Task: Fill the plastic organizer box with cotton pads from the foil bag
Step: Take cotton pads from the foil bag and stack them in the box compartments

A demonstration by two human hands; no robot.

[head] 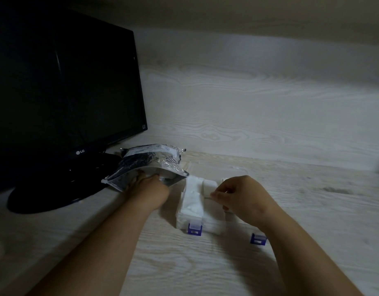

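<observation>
Well, I see the left hand (150,187) inside the foil bag (151,160), fingers hidden, so I cannot tell its grip. The right hand (239,196) pinches a thin white pad (209,196) over the plastic box (215,227), just beside the bag.

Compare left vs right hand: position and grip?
Left hand is pushed into the mouth of the foil bag; right hand sits above the organizer box. Left hand's fingers are hidden inside the bag, so its grip cannot be told; right hand's fingers are curled, pinching a thin pale piece, pad or box part unclear. Both are bare, over the desk.
</observation>
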